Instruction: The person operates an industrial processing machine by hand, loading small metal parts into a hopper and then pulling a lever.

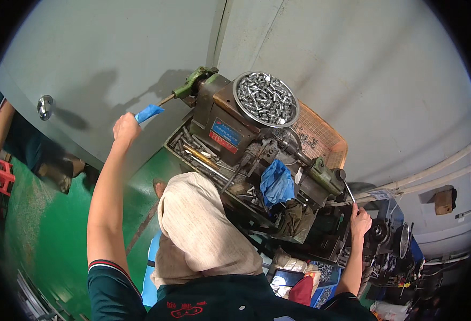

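Observation:
My left hand is closed around the end of a lever wrapped in blue material, at the left end of a small bench lathe. At the other end, my right hand grips a thin metal handle that joins the green tailstock. On top of the lathe sits a round steel bowl heaped with small metal bolt-like parts. A blue cloth hangs over the middle of the machine. What the spindle holds is too small to make out.
Loose rods and tools lie in the tray before the lathe. Behind it stands an orange plastic basket with small parts. Another machine is at the right. A person and a red stool are at the far left.

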### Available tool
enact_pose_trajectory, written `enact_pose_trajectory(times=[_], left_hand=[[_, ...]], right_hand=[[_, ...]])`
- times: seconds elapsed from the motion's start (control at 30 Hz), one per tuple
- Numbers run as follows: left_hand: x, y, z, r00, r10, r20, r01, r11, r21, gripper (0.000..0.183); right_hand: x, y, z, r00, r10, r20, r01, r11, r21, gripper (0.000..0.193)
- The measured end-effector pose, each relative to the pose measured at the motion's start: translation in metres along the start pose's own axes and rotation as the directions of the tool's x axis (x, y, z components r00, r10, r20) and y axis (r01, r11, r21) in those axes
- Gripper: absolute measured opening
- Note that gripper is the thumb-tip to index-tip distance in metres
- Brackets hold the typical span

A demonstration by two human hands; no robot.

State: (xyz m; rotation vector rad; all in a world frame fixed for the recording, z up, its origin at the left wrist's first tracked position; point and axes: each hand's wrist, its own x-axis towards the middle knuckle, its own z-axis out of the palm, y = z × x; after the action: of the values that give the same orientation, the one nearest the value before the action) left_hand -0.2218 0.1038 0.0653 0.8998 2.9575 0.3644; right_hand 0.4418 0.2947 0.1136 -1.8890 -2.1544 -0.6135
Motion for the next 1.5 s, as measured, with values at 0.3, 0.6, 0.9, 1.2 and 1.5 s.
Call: enact_pose_trajectory(times=[0.3, 0.6, 0.9, 1.2, 1.5], left_hand=[[0.001, 0.003, 0.003, 1.000, 0.005, -0.013, -0.005, 1.000, -0.009, 0.021], [0.001, -0.002, 0.005, 0.998, 0.018, -0.061, -0.020, 0.999, -0.034, 0.020], [-0.002, 0.004, -0.001, 1.000, -0.011, -0.007, 0.011, 1.000, -0.006, 0.023], [-0.002, 0.006, -0.001, 1.000, 0.007, -0.020, -0.008, 1.000, -0.013, 0.022], [0.001, 0.004, -0.003, 0.999, -0.038, 0.005, 0.038, 0.999, -0.015, 0.022]], right_hand=[[-0.002, -0.001, 0.000, 0.998, 0.052, 0.028, -0.051, 0.998, -0.026, 0.052], [-0.005, -0.009, -0.003, 0.995, 0.086, 0.048, -0.083, 0.995, -0.046, 0.051], [-0.005, -0.008, -0.002, 0.994, 0.099, 0.037, -0.099, 0.995, -0.011, 0.049], [0.049, -0.018, 0.036, 0.846, 0.095, -0.524, -0.095, 0.995, 0.026, 0.026], [0.114, -0.232, 0.038, 0.956, -0.282, -0.081, 0.245, 0.616, 0.749, 0.015]])
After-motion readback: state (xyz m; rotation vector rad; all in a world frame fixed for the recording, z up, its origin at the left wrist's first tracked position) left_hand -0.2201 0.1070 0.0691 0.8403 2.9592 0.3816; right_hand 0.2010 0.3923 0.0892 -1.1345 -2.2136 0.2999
